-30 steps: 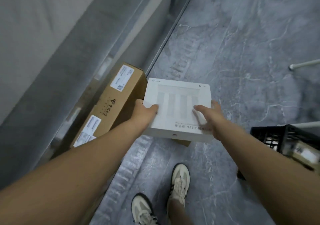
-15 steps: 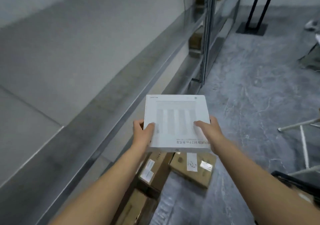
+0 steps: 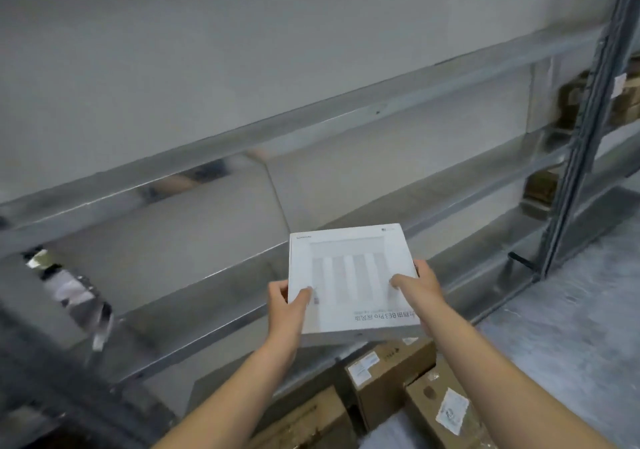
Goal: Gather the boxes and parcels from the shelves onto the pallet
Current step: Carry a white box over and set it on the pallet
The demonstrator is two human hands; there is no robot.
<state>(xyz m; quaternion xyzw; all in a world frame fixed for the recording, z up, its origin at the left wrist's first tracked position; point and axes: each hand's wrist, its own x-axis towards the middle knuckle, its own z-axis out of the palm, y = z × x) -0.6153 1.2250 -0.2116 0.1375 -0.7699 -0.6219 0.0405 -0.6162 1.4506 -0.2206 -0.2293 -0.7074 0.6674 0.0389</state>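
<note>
Holding the flat white product box point(image 3: 349, 280) level between both hands, I have my left hand point(image 3: 287, 305) clamped on its left edge at about 9 o'clock and my right hand point(image 3: 417, 284) clamped on its right edge at about 3 o'clock, thumbs lying on the printed lid and the other fingers hidden beneath, so I cannot see how far they reach under it. I grip it by two opposite edges because it is wide and thin, and I judge one hand alone would let it tip. It hangs in the air in front of the bare metal shelving point(image 3: 311, 119), touching no shelf, with its printed text upside down to me. Below it, at roughly 5 o'clock, brown cardboard boxes with white labels point(image 3: 388, 376) sit close together low down, and I judge that stack to be where this one belongs, though I cannot see a pallet beneath them. Further brown cartons point(image 3: 627, 98) wait on the shelves at 2 o'clock, past the grey upright post point(image 3: 585, 143), so plenty of gathering is left
</note>
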